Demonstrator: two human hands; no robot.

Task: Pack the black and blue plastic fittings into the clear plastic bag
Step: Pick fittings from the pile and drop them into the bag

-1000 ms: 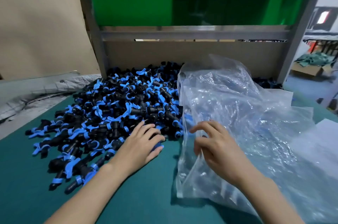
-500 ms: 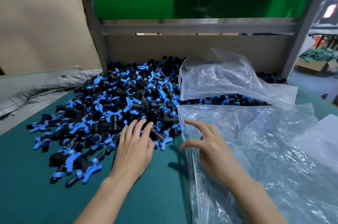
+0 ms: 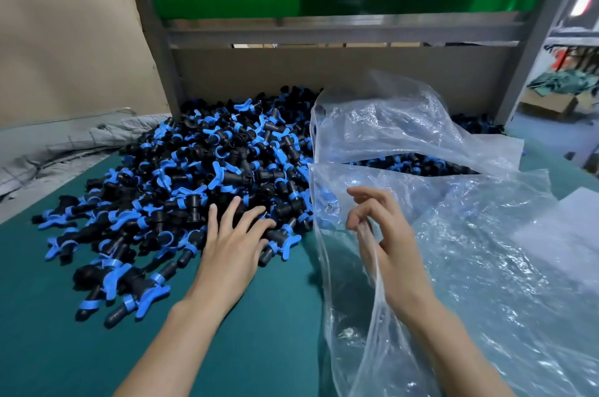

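On desk (image 3: 275, 331), clear plastic bag (image 3: 470, 250) sprawls over right half, mouth beside the fittings pile (image 3: 194, 176) at back-left. Right hand (image 3: 385, 234) pinches bag rim: lift it, hold mouth wide & low. Left hand (image 3: 230, 247), fingers spread flat on pile's near edge, should rake a handful straight in.
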